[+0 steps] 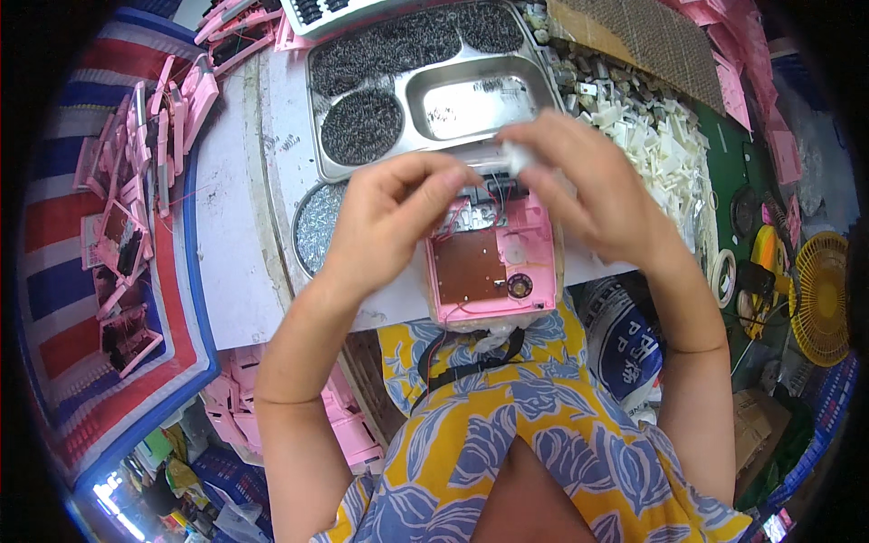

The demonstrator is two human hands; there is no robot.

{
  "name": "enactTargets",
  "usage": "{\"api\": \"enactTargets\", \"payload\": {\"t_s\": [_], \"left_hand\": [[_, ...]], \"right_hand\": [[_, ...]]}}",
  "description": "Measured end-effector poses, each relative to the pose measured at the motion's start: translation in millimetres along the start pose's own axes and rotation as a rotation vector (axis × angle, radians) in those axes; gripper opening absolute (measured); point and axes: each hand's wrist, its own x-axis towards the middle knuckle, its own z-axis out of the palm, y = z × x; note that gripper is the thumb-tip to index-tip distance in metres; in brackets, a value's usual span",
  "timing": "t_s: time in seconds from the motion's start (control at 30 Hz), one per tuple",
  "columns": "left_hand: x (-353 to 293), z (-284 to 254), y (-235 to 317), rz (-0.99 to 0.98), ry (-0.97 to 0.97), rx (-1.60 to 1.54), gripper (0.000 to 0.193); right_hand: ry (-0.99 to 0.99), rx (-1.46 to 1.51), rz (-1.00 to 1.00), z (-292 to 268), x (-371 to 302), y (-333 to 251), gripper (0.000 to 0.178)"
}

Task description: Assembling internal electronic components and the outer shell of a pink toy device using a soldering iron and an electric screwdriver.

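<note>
A pink plastic casing lies open at the table's front edge, close to my body. Inside it are a brown circuit board, a round black dial and thin red wires. Over the casing's far left corner, my left hand is closed, thumb against forefinger, beside the wires; anything between those fingertips is too small to make out. My right hand is above the far right corner, its fingers pinching a small white plastic piece.
A metal compartment tray with small black screws stands beyond the casing. Left of the casing is a round dish of silvery bits. White plastic parts are heaped at right. Pink casings lie on striped cloth, far left; a yellow fan stands right.
</note>
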Motion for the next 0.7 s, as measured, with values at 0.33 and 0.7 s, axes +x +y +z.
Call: {"api": "enactTargets", "payload": {"t_s": [0.33,0.7], "left_hand": [[-64,38,-28,-0.198,-0.064,-0.101,0.018],[-68,53,-26,-0.258,-0.272,-0.294,0.028]], "right_hand": [[-0.221,-0.005,-0.052,12,-50,-52,0.042],[-0.093,0.711,0.395,-1,-142,-28,0.044]]}}
